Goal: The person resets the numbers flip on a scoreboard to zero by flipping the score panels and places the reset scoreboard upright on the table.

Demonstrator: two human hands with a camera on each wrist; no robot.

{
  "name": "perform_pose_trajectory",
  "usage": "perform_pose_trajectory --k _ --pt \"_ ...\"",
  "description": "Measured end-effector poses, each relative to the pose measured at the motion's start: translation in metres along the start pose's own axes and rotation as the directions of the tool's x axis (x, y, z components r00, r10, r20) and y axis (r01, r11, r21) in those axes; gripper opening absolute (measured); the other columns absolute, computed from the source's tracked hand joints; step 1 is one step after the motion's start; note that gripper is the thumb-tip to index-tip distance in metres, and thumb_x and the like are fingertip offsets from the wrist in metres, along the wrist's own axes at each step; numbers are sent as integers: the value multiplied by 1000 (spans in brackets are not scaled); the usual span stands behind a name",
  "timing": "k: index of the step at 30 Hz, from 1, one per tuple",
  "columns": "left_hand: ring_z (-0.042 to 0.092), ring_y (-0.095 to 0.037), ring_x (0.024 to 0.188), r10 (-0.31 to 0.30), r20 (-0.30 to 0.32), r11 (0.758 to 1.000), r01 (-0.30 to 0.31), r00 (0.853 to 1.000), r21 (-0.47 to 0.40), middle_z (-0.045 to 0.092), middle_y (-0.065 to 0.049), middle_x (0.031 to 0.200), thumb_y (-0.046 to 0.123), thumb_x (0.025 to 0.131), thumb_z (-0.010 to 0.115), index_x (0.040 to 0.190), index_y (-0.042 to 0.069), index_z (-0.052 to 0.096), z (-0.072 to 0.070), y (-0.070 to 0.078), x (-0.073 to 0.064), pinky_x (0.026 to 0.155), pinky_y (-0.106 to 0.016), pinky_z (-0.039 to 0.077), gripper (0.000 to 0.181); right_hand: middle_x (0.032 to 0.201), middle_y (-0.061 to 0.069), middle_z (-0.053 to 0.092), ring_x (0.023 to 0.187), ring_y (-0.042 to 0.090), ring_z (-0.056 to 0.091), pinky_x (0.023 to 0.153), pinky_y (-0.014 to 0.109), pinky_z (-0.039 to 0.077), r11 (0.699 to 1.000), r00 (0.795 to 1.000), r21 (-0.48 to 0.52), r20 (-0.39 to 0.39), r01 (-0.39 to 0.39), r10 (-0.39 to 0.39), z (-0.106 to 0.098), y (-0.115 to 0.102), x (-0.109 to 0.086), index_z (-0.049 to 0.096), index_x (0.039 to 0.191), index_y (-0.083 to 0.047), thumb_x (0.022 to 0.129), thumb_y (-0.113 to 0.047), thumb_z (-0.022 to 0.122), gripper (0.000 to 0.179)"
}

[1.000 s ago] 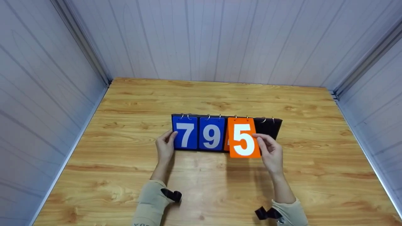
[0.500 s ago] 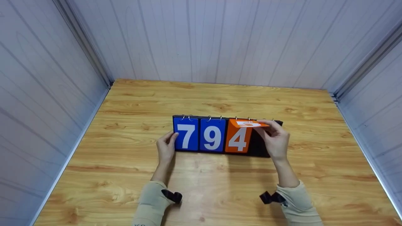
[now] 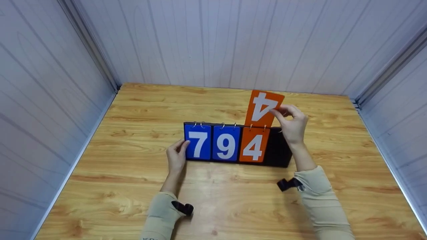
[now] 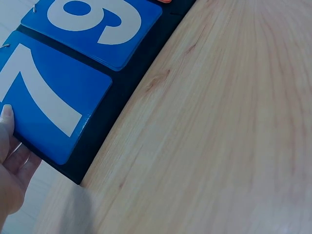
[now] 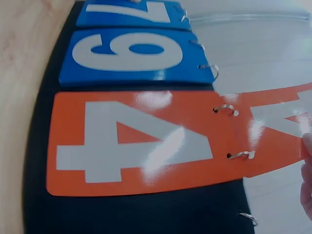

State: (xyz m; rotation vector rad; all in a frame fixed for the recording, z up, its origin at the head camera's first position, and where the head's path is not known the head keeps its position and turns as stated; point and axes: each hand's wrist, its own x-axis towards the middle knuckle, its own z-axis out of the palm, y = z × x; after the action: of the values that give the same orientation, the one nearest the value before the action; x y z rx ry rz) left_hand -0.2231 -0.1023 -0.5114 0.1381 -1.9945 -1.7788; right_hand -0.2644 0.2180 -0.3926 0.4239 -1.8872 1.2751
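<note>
A black flip scoreboard (image 3: 277,150) stands on the table with number cards hung on metal rings. From the left it shows a blue 7 card (image 3: 197,142), a blue 9 card (image 3: 225,143) and an orange 4 card (image 3: 254,144); the rightmost place is bare black. My left hand (image 3: 176,156) grips the board's left edge, thumb on the 7 card in the left wrist view. My right hand (image 3: 294,125) pinches a raised orange card (image 3: 263,108) by its side edge. That card stands above the top edge, showing an upside-down 4 on its back.
The wooden table (image 3: 213,203) spreads around the board. Pale panel walls (image 3: 213,43) close off the back and both sides. A black strapped device sits on each sleeve (image 3: 161,213) near the wrist.
My right hand has lifted the orange 5 card up and over the top edge, uncovering the 4 card beneath. My left hand has stayed on the board's left edge.
</note>
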Motion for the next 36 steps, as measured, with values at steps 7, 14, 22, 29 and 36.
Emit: perform_pose_trajectory --k 7,14,22,29,36 --pt "60 -16 75 -24 -10 1000 24 1000 9 65 -18 88 7 80 65 92 -6 67 1 -11 3 64 -18 47 18 68 10 63 58 8 50 55 16 39 982 993 -157 46 -103 112 12 19 13 68 77 2 69 -14 76 20" --pt "59 -12 70 12 -19 1000 -12 1000 22 66 -17 84 6 79 65 90 -5 68 0 -11 3 62 -18 47 16 74 15 63 64 20 57 59 22 46 910 920 -320 199 -266 338 23 31 19 65 91 6 73 -10 72 25" --pt "60 -15 73 3 -19 1000 -3 1000 23 65 -17 87 6 79 66 92 -5 67 0 -12 3 63 -17 47 17 83 17 64 73 27 60 65 36 48 803 778 -510 351 -308 521 27 40 19 59 109 4 81 -14 65 34" --pt "60 -22 77 0 -16 1000 0 1000 -4 64 -22 88 -1 79 63 92 -10 65 -1 8 0 64 -18 47 16 89 18 64 79 28 60 69 38 49 828 777 -481 388 -288 496 20 35 14 61 107 2 83 -15 62 29" --pt "60 -19 78 -18 -5 1000 18 1000 12 63 -23 89 -2 80 62 93 -12 64 -1 23 -3 67 -19 48 16 89 19 64 75 27 61 70 38 48 917 920 -305 214 -256 328 10 18 -4 63 100 5 80 -9 65 24"
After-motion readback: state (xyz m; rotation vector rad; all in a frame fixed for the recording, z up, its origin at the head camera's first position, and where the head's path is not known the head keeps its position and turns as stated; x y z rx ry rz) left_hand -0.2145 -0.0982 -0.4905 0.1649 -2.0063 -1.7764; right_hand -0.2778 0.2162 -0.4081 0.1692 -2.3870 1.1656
